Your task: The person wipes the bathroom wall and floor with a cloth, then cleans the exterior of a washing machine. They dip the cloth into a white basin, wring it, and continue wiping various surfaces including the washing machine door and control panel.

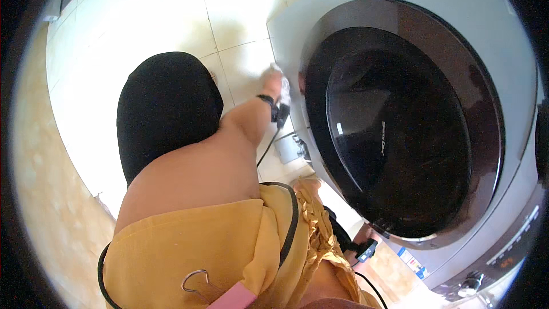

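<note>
My left hand (272,83) reaches along the side of a grey washing machine (289,23), closed on a crumpled white cloth (285,92). A dark band and a small corded device sit at that wrist. To its right is the machine's large, round, dark glass door (400,131), which looks closed. My right hand (370,233) is low in the picture, close to the door's lower edge, with another small device strapped on its wrist. Its fingers are mostly hidden, and I cannot tell whether they touch the machine.
My bent knee in black cloth (168,109) rises at left over pale floor tiles (246,60). A grey-white fitting (291,149) stands by the machine's base. The control panel with a round knob (471,285) is at lower right. Black cables hang near both wrists.
</note>
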`<state>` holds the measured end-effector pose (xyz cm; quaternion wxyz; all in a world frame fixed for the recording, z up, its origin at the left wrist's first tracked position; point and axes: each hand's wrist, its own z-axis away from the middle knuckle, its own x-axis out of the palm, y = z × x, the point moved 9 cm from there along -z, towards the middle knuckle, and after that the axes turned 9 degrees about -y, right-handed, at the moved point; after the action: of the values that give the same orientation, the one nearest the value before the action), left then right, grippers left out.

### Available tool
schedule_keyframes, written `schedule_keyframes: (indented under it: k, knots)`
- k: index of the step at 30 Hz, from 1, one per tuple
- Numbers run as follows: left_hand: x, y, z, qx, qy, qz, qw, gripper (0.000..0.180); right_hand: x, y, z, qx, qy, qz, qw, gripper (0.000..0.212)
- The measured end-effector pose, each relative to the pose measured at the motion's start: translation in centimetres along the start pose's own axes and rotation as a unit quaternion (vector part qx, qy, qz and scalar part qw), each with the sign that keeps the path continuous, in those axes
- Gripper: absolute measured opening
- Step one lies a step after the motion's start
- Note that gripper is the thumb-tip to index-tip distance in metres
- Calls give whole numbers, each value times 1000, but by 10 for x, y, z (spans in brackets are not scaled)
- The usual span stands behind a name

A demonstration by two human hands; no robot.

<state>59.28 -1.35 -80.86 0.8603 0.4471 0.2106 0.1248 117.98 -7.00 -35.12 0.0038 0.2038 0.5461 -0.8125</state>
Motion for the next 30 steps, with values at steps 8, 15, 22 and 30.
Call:
schedule_keyframes:
  k: [8, 15, 22, 30]
  knots:
    - [139, 44, 163, -240, -260, 649, 674, 23, -13, -1, -5, -22, -28, -36, 999, 40]
    - [-77, 112, 27, -141, -11, 514, 846, 28, -7, -12, -5, -38, -38, -50, 997, 40]
    - [-253, 363, 83, 237, 185, 286, 910, 40, -12, 10, -8, -62, -44, -123, 989, 40]
    - [-286, 575, 267, 499, 250, 217, 801, 55, 10, 1, -35, -95, -59, -182, 977, 40]
